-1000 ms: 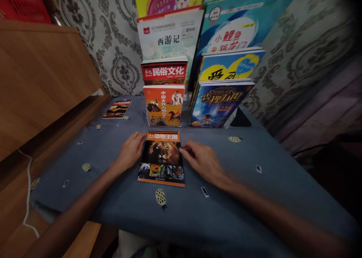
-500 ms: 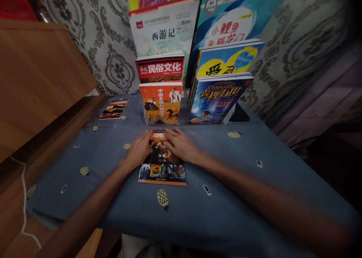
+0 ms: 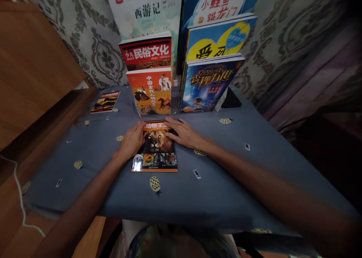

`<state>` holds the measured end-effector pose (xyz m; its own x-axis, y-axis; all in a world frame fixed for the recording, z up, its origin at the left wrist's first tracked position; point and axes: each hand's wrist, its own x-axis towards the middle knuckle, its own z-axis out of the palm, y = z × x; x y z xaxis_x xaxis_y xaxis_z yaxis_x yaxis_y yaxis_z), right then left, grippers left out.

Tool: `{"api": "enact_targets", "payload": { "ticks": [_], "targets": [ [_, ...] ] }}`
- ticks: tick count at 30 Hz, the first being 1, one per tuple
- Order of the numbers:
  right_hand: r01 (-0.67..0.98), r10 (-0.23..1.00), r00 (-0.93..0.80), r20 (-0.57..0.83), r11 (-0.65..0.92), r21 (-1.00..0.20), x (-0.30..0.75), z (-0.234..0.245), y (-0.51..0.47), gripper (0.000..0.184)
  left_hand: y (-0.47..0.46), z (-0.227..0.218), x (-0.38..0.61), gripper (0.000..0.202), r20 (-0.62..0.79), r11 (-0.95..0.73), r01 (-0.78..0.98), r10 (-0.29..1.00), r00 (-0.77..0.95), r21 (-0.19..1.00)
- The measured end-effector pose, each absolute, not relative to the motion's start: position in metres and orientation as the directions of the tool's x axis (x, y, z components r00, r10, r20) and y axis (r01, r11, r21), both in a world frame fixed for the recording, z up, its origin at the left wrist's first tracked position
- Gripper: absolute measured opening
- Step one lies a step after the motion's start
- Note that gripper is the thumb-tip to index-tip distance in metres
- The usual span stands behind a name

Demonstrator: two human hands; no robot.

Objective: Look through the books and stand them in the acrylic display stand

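A book (image 3: 157, 141) with a lion's head and a row of small animal pictures on its cover lies flat on the blue cloth, closed. My left hand (image 3: 131, 139) rests along its upper left edge, fingers stretched forward and touching it. At the upper right edge is my right hand (image 3: 185, 133), open, its fingers spread and their tips over the cover. Neither hand lifts the book. Just beyond it stands an orange book (image 3: 152, 92), upright in a clear rack. Beside that one, a dark blue book (image 3: 210, 84) faces me from the rack.
Behind the front books stand a red book (image 3: 147, 51), a blue and yellow book (image 3: 220, 37) and taller ones. A smaller book (image 3: 105, 101) lies at the far left of the cloth. A wooden cabinet (image 3: 36, 62) borders the left side. A white cable (image 3: 21, 197) hangs there.
My right hand has slid outward from the cover's middle to its right edge, uncovering more of the lion and title. The camera view has tilted down, with the book still flat.
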<state>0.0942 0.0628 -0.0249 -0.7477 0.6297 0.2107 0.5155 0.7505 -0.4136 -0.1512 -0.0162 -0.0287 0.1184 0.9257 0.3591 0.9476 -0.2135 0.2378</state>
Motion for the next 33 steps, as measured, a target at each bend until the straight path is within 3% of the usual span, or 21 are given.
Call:
{"api": "enact_targets", "payload": {
  "ticks": [4,10,13,24,26,30,33],
  "targets": [
    [0.494,0.589,-0.795,0.145,0.766,-0.411,0.098,-0.025,0.065,0.068,-0.017,-0.027,-0.149,0.04,0.357,-0.209,0.947,0.927,0.113,0.244],
    [0.467,0.545,-0.834,0.085,0.779,-0.418,0.108,-0.025,0.036,0.114,-0.019,-0.021,-0.145,0.039,0.329,-0.183,0.953,0.939,0.097,0.242],
    [0.456,0.523,-0.851,0.049,0.782,-0.425,0.116,-0.021,0.013,0.12,-0.019,-0.02,-0.145,0.038,0.337,-0.188,0.952,0.936,0.1,0.241],
    [0.401,0.493,-0.859,0.135,0.813,-0.422,0.114,-0.01,-0.028,0.098,-0.013,-0.015,-0.162,0.042,0.272,-0.249,0.935,0.946,0.178,0.254],
    [0.333,0.444,-0.877,0.186,0.839,-0.43,0.11,-0.005,-0.044,0.084,-0.006,-0.011,-0.171,0.044,0.23,-0.288,0.912,0.947,0.225,0.293],
    [0.065,0.224,-0.925,0.306,0.889,-0.452,0.103,-0.004,-0.065,0.051,0.006,-0.002,-0.182,0.045,0.167,-0.333,0.898,0.941,0.295,0.288],
    [0.007,0.226,-0.886,0.404,0.88,-0.475,0.1,-0.009,-0.058,0.037,0.005,0.001,-0.175,0.04,0.178,-0.328,0.914,0.94,0.291,0.237]
  ]
}}
